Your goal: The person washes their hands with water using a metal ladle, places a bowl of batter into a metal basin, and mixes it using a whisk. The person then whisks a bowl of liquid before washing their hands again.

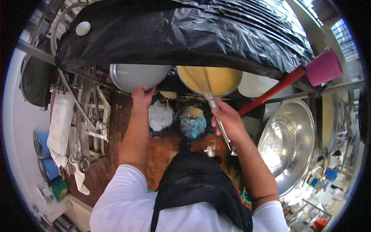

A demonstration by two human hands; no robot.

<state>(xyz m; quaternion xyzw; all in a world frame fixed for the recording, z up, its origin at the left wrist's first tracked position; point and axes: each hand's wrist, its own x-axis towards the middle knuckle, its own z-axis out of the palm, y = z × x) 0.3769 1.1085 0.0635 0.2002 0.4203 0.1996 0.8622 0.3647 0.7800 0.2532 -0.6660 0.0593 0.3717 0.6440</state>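
Note:
My right hand (228, 119) is closed round the metal handle of a whisk (210, 99). The whisk's wires reach into a bowl of yellow liquid (226, 83), and they look smeared by motion. My left hand (143, 96) grips the near rim of a grey metal bowl (135, 79), to the left of the yellow one. What that bowl holds, if anything, I cannot make out. Black plastic sheeting (154, 38) above hides the far part of both bowls.
A pink dipper (324, 67) with a red handle slants in from the right. Below it leans a wide metal basin (305, 154). Two bag-lined bins, one with white (160, 116) and one with blue plastic (195, 125), stand below the bowls. A white round object (82, 28) sits on the sheeting.

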